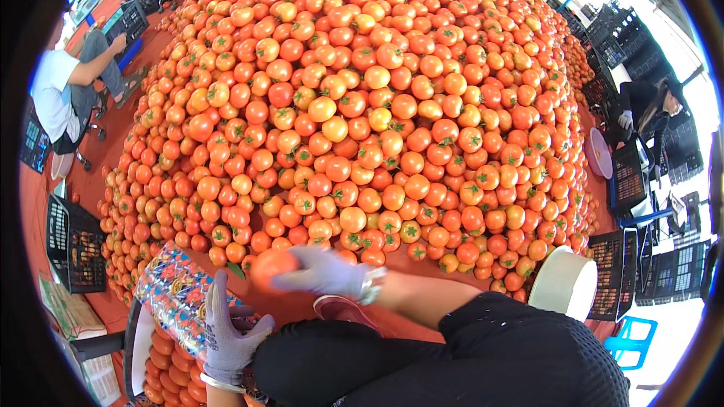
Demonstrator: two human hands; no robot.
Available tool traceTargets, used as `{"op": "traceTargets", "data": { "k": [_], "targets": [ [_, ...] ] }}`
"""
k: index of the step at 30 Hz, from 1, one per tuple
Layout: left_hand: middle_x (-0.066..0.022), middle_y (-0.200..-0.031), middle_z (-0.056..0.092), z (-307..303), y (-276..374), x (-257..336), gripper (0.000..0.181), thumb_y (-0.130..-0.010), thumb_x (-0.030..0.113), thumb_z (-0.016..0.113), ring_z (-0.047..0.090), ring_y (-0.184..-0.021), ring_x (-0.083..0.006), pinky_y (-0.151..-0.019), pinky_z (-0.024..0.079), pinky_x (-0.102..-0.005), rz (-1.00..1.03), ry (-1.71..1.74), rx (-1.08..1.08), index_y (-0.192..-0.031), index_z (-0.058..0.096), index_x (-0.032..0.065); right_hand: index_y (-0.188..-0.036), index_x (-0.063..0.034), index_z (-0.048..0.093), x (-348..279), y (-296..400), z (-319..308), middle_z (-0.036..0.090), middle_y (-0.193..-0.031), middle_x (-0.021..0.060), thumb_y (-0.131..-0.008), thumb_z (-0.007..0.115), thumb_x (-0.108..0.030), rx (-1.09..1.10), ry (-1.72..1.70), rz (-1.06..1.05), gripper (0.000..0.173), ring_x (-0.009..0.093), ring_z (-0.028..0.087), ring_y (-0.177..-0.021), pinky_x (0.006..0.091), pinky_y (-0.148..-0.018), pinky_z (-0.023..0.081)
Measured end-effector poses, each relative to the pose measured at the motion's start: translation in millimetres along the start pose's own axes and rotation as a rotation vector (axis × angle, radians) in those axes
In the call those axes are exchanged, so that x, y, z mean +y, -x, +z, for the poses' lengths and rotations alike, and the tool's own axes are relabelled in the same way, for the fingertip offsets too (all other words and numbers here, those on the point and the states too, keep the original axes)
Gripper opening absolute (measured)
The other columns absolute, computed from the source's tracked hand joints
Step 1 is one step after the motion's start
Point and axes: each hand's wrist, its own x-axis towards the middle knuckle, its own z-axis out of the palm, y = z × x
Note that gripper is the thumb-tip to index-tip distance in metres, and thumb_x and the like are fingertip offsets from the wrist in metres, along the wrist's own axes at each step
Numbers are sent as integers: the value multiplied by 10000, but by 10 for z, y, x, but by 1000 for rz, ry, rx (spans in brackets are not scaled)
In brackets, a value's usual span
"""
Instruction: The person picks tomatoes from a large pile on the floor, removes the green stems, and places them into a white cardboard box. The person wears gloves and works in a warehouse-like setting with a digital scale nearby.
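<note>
A huge heap of tomatoes (362, 124) fills the middle of the view. In front of its near edge my gloved right hand (322, 272), slightly blurred, grips a red tomato (273, 271) over the red floor. To its left, my gloved left hand (231, 328) has its fingers spread and holds nothing, with the palm beside a colourfully patterned sheet (178, 288). That sheet lies over a black crate at the lower left. Red tomatoes (169, 370) lie inside the crate, partly hidden by the sheet and my left hand.
A white bucket (565, 282) and black crates (612, 274) stand right of the heap, near a blue stool (630, 342). Another black crate (73, 246) is at the left. One person (62, 85) sits at the left, another (645, 104) at the right. My knees are close below.
</note>
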Motion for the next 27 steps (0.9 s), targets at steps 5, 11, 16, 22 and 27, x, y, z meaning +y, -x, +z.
{"op": "traceTargets", "data": {
  "k": [5, 11, 16, 22, 27],
  "targets": [
    [-147, -1358, 482, -34, 31, -230, 840, -745, 21, 773, 617, -1101, -255, -953, 530, -361, 9, 390, 316, -1472, 352, 8, -1227, -32, 645, -161, -431, 344, 673, -1109, 188, -962, 608, -418, -400, 187, -490, 469, 253, 645, -1011, 361, -896, 499],
    [-124, -1116, 594, -74, 54, -71, 722, -854, -4, 664, 631, -613, -169, -531, 537, -249, -312, 742, 345, -1488, 344, 129, -1318, -85, 533, 516, -434, -783, 649, -1198, 186, -890, 623, -469, 54, 1236, 294, 582, 325, 657, -1034, 442, -848, 534],
    [-145, -1068, 611, -13, 17, -154, 734, -855, -14, 680, 647, -611, -176, -517, 531, -246, -285, 716, 282, -1491, 337, 119, -1485, -219, 408, 1173, -537, -879, 479, -1320, 207, -879, 681, -364, 129, 1346, 329, 680, 358, 632, -1076, 464, -865, 539],
    [-155, -1179, 580, -55, 32, -188, 780, -826, 103, 733, 657, -616, -208, -509, 533, -270, -258, 823, 236, -1498, 338, 110, -1467, -144, 419, 1172, -103, -1180, 561, -1353, 172, -934, 642, -426, 109, -854, 220, 642, 365, 642, -1099, 512, -786, 604],
    [-152, -1223, 553, -84, 66, -280, 805, -830, 173, 739, 647, -611, -225, -476, 508, -271, -202, 943, 166, -1514, 320, 103, -1454, -219, 451, 947, -6, -1070, 554, -1353, 251, -884, 652, -549, -398, -1336, 32, 689, 459, 628, -1098, 479, -823, 583]
  ]
}}
